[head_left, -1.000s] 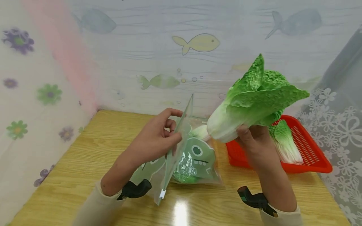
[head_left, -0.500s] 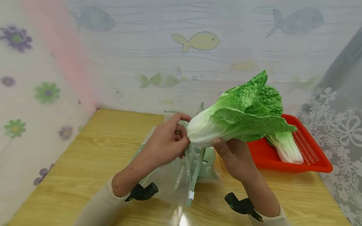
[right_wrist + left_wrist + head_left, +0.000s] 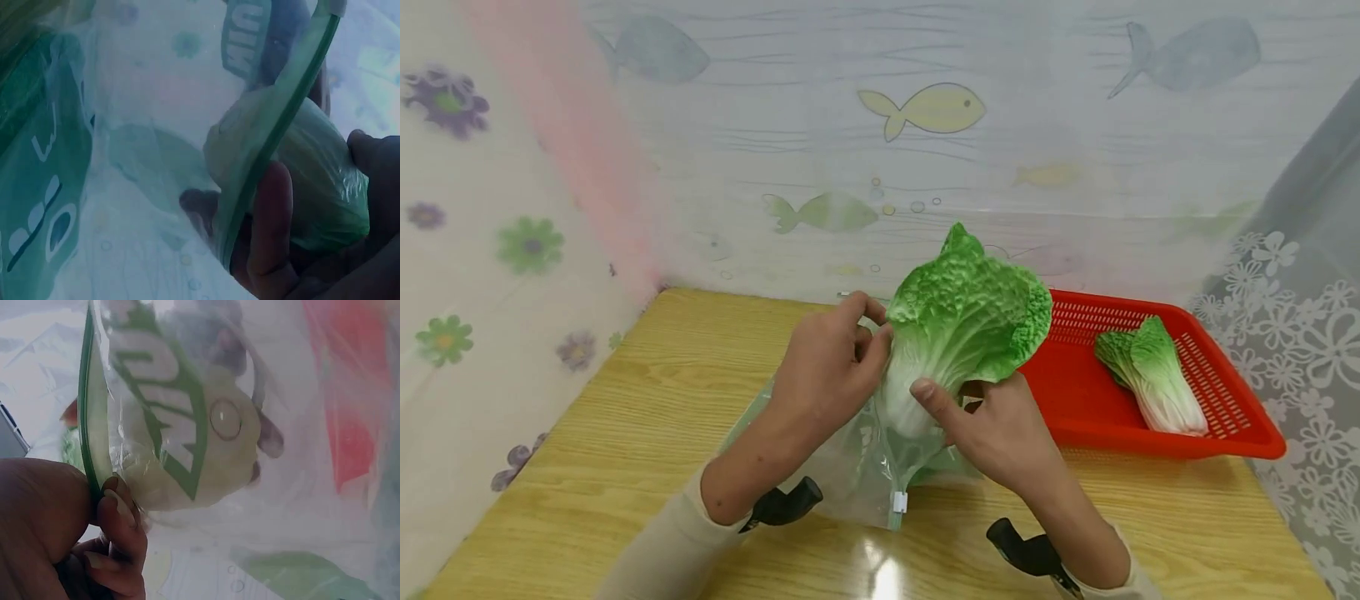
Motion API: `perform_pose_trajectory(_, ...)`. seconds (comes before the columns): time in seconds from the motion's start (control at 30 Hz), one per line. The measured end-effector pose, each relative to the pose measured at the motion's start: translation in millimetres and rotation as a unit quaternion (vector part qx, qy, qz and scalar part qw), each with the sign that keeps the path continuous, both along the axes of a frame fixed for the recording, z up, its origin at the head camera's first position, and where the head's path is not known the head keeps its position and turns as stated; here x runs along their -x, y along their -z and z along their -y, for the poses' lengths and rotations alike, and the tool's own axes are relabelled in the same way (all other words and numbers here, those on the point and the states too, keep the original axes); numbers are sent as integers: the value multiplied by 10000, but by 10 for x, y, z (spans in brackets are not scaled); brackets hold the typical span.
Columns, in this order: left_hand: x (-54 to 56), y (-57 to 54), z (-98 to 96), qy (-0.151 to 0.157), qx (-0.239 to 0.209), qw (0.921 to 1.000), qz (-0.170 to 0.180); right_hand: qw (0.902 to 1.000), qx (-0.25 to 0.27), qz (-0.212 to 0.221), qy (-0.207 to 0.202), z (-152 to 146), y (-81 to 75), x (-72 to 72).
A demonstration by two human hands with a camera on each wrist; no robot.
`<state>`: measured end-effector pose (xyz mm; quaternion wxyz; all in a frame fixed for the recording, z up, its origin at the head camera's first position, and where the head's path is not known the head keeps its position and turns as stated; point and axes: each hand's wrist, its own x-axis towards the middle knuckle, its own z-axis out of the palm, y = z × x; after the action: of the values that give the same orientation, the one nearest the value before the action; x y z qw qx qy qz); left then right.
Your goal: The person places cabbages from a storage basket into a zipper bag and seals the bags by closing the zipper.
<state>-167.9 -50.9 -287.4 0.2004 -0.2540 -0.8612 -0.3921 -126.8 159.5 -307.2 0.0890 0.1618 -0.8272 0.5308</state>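
A napa cabbage [image 3: 958,308] with crinkled green leaves is tilted, its white base inside the mouth of a clear slider zip bag [image 3: 850,467]. My right hand [image 3: 1000,425] grips the cabbage around its lower stalk, thumb across the front. My left hand [image 3: 827,358] pinches the bag's rim on the left side. In the left wrist view the cabbage base [image 3: 231,444] shows through the printed plastic, and the green zip strip [image 3: 85,394] runs by the left fingers. The right wrist view has the zip strip [image 3: 281,125] crossing in front of the cabbage base, with right-hand fingers on both sides of it.
A red plastic basket [image 3: 1232,400] stands at the right with a smaller napa cabbage [image 3: 1165,383] in it. Behind the held bag lies another green printed bag [image 3: 44,187], partly hidden. A curtain with fish prints hangs at the table's back edge [image 3: 737,298].
My right hand has brought the cabbage left and down and turned it leaf-end up, its base now in the bag's mouth. My left hand has drawn the bag rightward, still pinching its rim.
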Motion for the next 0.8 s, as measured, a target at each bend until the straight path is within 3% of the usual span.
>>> perform_pose_trajectory(0.13, -7, 7, -31, -139, 69, 9996, -221, 9990, -172, -97, 397, -14, -1, -14)
perform_pose_trajectory(0.27, 5, 7, -17, -255, 96, 9991, -338, 9992, -44, 22, 395, -26, -16, -14)
perform_pose_trajectory(0.37, 22, -1, 13, -174, -27, 9996, -213, 9986, -114, 199, 472, -22, -29, -16)
perform_pose_trajectory(0.5, 52, -1, 51, 12, -234, 9994, 263, 9982, -144, 289, 496, -12, -38, -26)
perform_pose_trajectory(0.63, 93, -5, 72, 98, -257, 9974, 669, 9997, 18, 224, 93, -7, -32, -21)
perform_pose_trajectory(0.7, 112, -12, 86, 136, -202, 9964, 815, 9982, 373, 353, -308, -3, -19, -6)
perform_pose_trajectory(0.8, 136, -19, 112, 130, -73, 9955, 938, 9880, 1048, 763, -844, 16, 15, 14)
